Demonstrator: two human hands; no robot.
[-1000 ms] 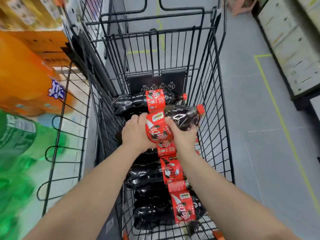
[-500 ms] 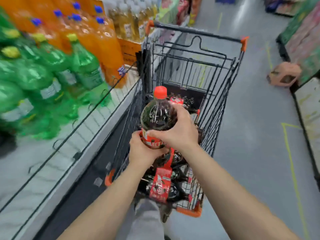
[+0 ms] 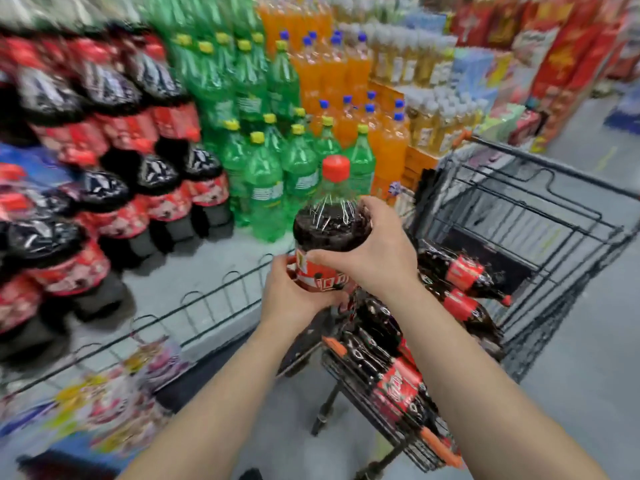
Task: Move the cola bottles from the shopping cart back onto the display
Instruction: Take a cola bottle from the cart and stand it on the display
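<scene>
I hold one large cola bottle [image 3: 330,223] upright in both hands, above the near left corner of the black wire shopping cart [image 3: 540,237]. It has a red cap and a red label. My left hand [image 3: 294,289] grips its lower body at the label. My right hand [image 3: 374,251] wraps round its dark shoulder from the right. Several more cola bottles [image 3: 460,271] lie on their sides in the cart. The display shelf [image 3: 214,271] on the left carries rows of cola bottles [image 3: 121,188], blurred by motion.
Green soda bottles [image 3: 277,174] and orange soda bottles [image 3: 346,81] stand right of the colas on the display. A low black wire rail [image 3: 207,299] runs along the shelf's front edge. Grey aisle floor [image 3: 588,375] lies to the right, stacked goods beyond.
The bottle came up out of the cart, turned upright and moved left toward the display. My view swung left from the cart to the shelves.
</scene>
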